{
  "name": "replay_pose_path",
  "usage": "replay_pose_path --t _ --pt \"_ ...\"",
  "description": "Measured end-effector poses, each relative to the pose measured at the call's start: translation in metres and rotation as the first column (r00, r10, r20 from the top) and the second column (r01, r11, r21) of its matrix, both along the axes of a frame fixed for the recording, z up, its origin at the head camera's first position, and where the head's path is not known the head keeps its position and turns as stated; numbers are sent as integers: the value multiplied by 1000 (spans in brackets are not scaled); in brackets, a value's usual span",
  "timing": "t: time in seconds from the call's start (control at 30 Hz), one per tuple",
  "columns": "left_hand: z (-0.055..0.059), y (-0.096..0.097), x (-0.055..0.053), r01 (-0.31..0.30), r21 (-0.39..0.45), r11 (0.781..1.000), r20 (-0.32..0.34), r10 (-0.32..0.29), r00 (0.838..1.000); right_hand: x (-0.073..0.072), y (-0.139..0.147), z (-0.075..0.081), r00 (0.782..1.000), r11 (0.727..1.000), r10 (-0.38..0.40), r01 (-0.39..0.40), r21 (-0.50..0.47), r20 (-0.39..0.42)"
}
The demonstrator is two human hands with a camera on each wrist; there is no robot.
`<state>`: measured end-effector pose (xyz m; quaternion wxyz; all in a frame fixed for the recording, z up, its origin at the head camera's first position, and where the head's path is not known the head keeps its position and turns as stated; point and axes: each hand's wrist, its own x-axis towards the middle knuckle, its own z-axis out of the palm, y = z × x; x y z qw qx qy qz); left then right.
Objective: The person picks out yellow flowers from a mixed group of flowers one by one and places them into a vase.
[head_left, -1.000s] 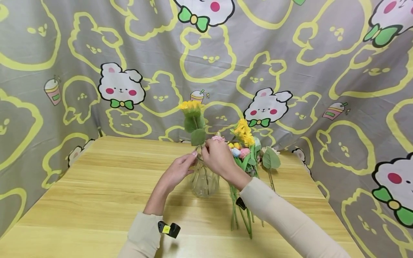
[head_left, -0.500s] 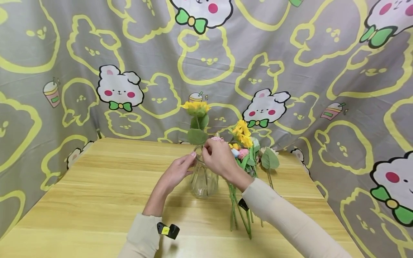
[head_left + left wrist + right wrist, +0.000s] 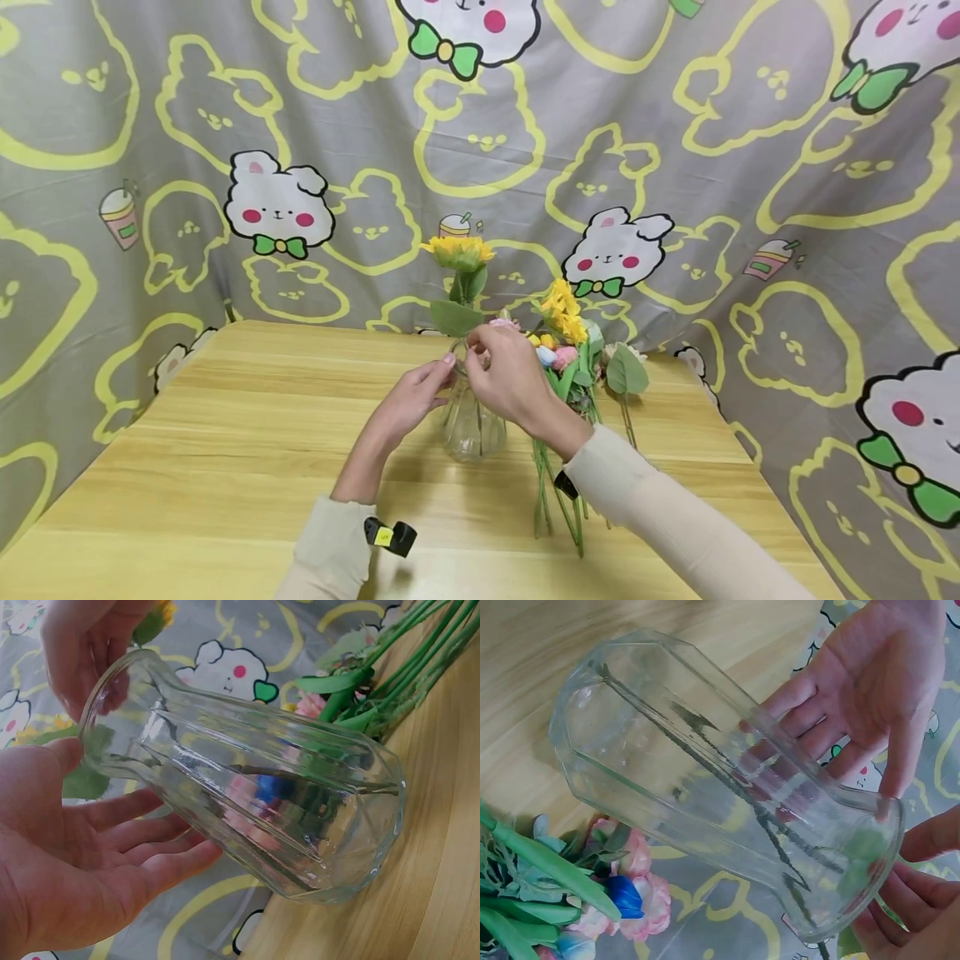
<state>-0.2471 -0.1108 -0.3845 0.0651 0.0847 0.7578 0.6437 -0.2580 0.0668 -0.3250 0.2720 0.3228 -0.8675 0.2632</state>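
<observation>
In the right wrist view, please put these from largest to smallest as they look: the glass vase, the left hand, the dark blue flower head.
1. Glass vase
2. Left hand
3. Dark blue flower head

Nearness may affect these apparent sizes.

Thumb at the rim, the left hand [image 3: 408, 396] touches a clear glass vase [image 3: 474, 440] upright on the wood-grain worktop [image 3: 232, 450]; the right hand [image 3: 512, 375], fingers bent, is at its mouth. Above rises a yellow sunflower [image 3: 459, 252]. Mixed flowers [image 3: 566, 357] lie rightward, before a rabbit-print curtain [image 3: 360, 108].
</observation>
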Motion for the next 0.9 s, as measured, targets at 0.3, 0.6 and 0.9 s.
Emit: replay_pose_path --t 0.3,0.6,0.9 --pt "-3 -2 -3 8 29 1000 -8 -8 1000 9 9 2 999 1000 20 -19 12 -50" --pt "-1 -1 -2 4 33 999 -18 -3 1000 11 33 0 999 1000 8 -8 -2 -47" --pt "0 0 -1 16 22 1000 -15 -16 1000 5 73 -16 995 994 -100 100 45 -1"
